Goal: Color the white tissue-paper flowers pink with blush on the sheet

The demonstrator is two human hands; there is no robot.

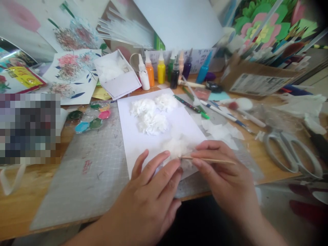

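Observation:
My right hand pinches a thin wooden stick between thumb and fingers. The stick's tip points left into a blurred tuft of white tissue paper at the near end of a white sheet. My left hand lies beside the tuft with fingers stretched out and apart, its fingertips close to the stick's tip. Whether those fingertips press on the tuft or only rest by it, I cannot tell. Farther up the sheet sit three ruffled white paper clumps, clustered together.
Grey scissors, paintbrushes and paper scraps lie at the right. Several paint bottles stand behind the sheet, near a small white box. A paint palette rests on the grey cutting mat.

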